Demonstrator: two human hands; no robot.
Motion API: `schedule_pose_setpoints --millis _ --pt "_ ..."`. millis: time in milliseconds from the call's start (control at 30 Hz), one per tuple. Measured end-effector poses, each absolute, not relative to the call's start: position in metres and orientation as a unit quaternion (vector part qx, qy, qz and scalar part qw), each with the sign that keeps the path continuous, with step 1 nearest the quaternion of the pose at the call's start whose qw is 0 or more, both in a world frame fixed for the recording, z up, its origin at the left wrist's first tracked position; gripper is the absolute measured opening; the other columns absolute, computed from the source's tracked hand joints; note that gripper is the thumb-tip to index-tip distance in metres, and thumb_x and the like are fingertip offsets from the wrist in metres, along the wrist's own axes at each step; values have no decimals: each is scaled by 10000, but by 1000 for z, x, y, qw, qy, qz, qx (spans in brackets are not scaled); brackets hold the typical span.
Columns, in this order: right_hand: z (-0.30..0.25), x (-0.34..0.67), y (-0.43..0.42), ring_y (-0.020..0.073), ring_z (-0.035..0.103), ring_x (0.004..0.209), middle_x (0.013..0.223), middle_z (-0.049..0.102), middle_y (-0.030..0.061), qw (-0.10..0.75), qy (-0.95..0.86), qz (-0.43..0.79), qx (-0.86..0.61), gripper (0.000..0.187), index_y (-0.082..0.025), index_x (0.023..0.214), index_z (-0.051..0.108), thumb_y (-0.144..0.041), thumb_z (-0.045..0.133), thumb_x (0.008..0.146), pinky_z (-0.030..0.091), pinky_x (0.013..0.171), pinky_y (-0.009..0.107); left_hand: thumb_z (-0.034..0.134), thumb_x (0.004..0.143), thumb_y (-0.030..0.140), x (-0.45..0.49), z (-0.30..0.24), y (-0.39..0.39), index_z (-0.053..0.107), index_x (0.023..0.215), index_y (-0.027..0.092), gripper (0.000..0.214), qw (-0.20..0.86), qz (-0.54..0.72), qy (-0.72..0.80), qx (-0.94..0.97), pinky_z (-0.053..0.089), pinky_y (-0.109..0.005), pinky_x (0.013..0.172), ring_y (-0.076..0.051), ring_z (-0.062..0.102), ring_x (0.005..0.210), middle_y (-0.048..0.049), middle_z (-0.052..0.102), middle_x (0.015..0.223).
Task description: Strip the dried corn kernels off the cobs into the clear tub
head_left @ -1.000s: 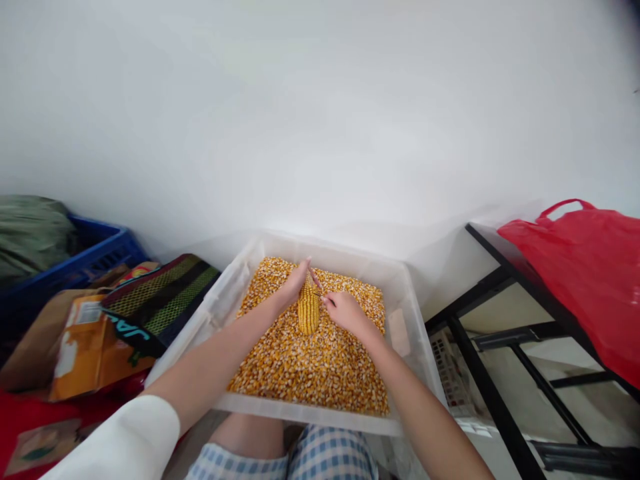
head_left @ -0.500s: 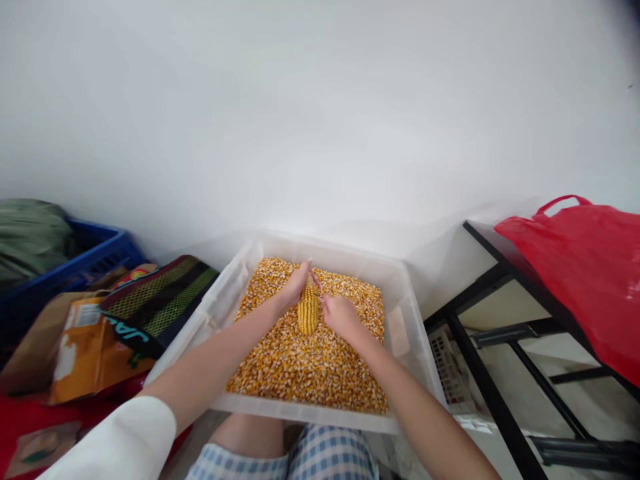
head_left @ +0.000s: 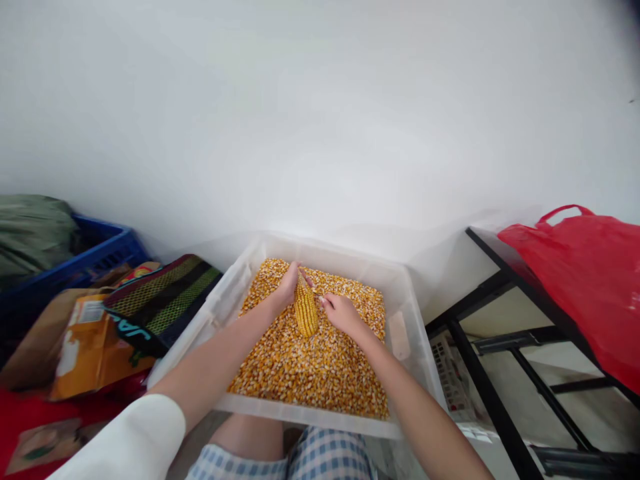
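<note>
A clear plastic tub (head_left: 407, 313) rests on my lap, filled with loose yellow corn kernels (head_left: 310, 367). My left hand (head_left: 286, 288) is closed round the far end of a yellow corn cob (head_left: 305, 308), which stands tilted over the kernels. My right hand (head_left: 341, 312) sits just to the right of the cob with its fingers curled, and a thin dark tool seems to run from them to the cob's side. Its fingertips touch or nearly touch the cob.
A blue crate (head_left: 85, 257) with green cloth stands at the left. Beside the tub lie an orange packet (head_left: 90, 347) and a black and green mesh bag (head_left: 160, 297). At the right, a red plastic bag (head_left: 585, 273) sits on a black metal frame (head_left: 480, 380).
My left hand has shifted its grip on the cob's far end, and the cob now tilts more upright with its tip nearer the hand. My right hand stays beside it.
</note>
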State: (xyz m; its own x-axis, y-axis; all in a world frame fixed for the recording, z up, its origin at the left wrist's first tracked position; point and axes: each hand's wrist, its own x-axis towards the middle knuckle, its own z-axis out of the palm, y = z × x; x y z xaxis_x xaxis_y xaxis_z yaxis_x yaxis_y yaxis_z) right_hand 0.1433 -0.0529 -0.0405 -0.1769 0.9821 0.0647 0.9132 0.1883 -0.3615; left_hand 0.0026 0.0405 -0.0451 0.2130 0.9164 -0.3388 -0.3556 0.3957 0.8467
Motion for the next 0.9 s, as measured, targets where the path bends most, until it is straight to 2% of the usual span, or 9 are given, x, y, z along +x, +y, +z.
schedule_pose_setpoints --millis 500,733,900 --pt "-17 146 -63 133 555 698 808 658 76 80 -777 111 -614 324 -164 816 640 -290 351 887 273 604 238 389 733 424 12 -42 33 494 565 182 313 706 429 390 407 423 -258 472 -148 507 427 -23 517 430" --pt "-13 151 -65 118 534 631 745 655 73 71 -774 137 -614 315 -148 731 643 -280 390 864 251 559 238 376 749 419 25 -47 27 477 498 183 358 702 403 361 463 404 -269 467 -158 496 416 -51 522 413" --pt "-20 145 -65 120 533 631 754 655 75 87 -757 139 -633 309 -150 756 646 -259 380 871 252 565 238 394 744 426 25 -48 28 484 513 181 349 699 412 372 451 404 -263 465 -151 490 412 -50 520 417"
